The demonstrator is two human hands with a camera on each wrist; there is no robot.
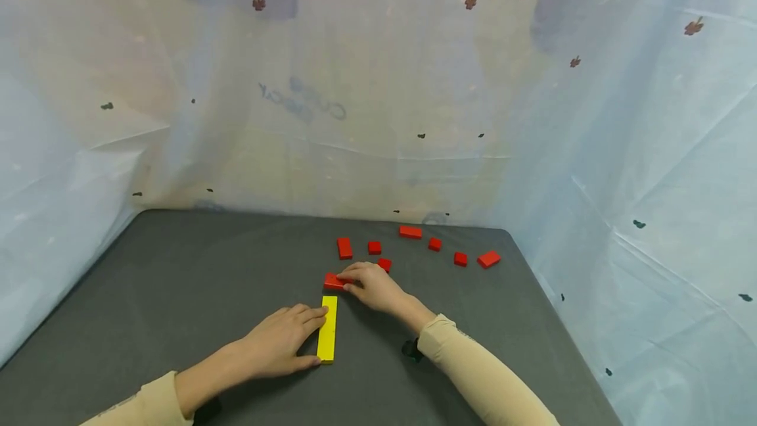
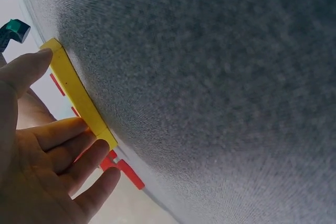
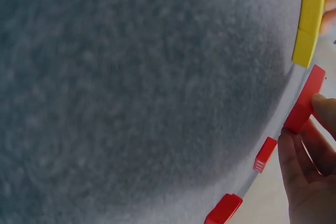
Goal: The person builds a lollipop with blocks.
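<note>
A long yellow bar (image 1: 328, 330), with a seam across it near its far end, lies on the dark table. My left hand (image 1: 279, 342) rests along its left side. The thumb (image 2: 37, 66) touches the near end, and the spread fingers (image 2: 94, 161) reach the far end. Just beyond the bar, my right hand (image 1: 374, 286) pinches a red block (image 3: 306, 100) between thumb and fingers. That block lies crosswise off the bar's far end, with a small gap between them in the right wrist view. Part of it is hidden under the right fingers in the head view.
Behind the right hand lies a small red block (image 1: 384, 264). Several more red blocks, such as an oblong one (image 1: 345, 248) and a far one (image 1: 411, 232), are scattered toward the table's back right. A patterned curtain (image 1: 331, 169) hangs behind the grey table (image 1: 225, 268).
</note>
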